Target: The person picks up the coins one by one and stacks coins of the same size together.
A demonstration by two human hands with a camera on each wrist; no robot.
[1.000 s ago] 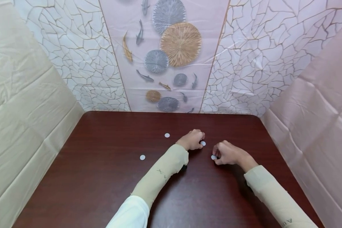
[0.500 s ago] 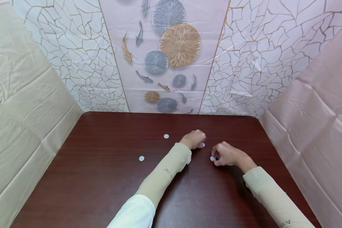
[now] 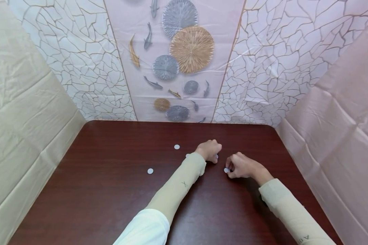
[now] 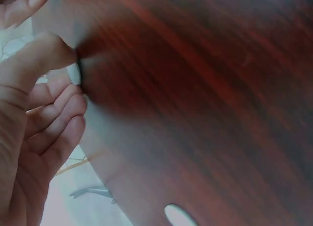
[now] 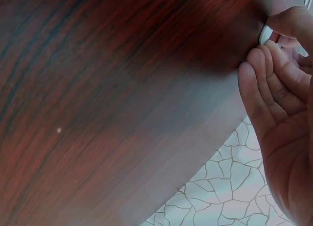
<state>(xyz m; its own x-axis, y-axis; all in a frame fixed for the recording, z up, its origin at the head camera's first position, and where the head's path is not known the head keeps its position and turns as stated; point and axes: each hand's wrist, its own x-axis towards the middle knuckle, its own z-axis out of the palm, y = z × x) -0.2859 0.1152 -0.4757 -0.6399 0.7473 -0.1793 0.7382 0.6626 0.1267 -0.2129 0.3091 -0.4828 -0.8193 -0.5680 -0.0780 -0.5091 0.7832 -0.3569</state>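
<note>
My left hand [image 3: 209, 150] is right of the table's middle, thumb and fingers pinching the edges of a small white round disc [image 4: 74, 73] close to the tabletop. In the head view most of that disc is covered by the fingers. Nearer and to the right, my right hand [image 3: 243, 166] pinches another white disc [image 3: 226, 170] by its edges, its remaining fingers curled beside it. The right wrist view shows this disc [image 5: 265, 34] tilted between thumb and forefinger.
On the dark red-brown table [image 3: 104, 204] lie a white disc [image 3: 177, 147] toward the back and another disc [image 3: 150, 171] nearer on the left. A third disc [image 3: 187, 155] is partly hidden by the left sleeve [image 3: 184, 180]. Patterned cloth [image 3: 248, 68] hangs behind the table.
My left wrist and forearm have shifted slightly right, uncovering part of a disc beside the sleeve. The left fingers have come round their disc. My right hand keeps its pinch, almost unmoved.
</note>
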